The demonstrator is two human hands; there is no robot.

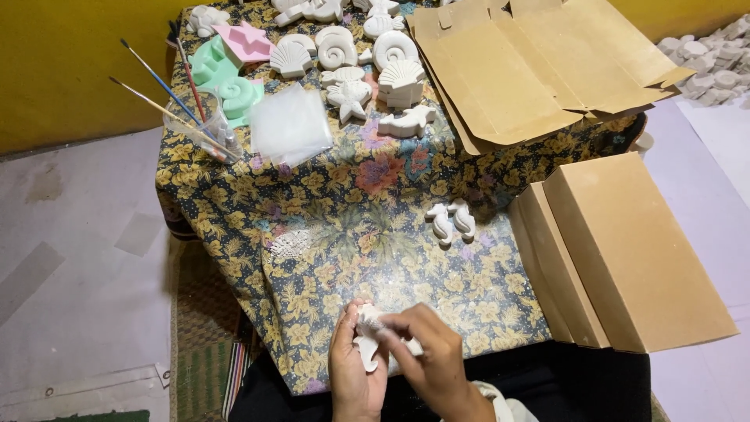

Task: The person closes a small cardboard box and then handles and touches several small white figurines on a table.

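My left hand (pixel 350 367) holds a small white plaster seahorse figure (pixel 367 336) at the near edge of the floral-cloth table (pixel 351 227). My right hand (pixel 426 352) presses on the same figure from the right, fingers closed over its top. Two more white seahorse casts (pixel 451 220) lie side by side on the cloth, further from me and to the right. A patch of white dust (pixel 291 244) sits on the cloth to the left.
Several white shell and starfish casts (pixel 367 70) lie at the far end, beside green (pixel 223 78) and pink moulds (pixel 244 41). A clear cup with paintbrushes (pixel 199 121) stands far left, a clear plastic bag (pixel 289 125) beside it. Flattened cardboard (pixel 531 62) and brown boxes (pixel 625 250) fill the right.
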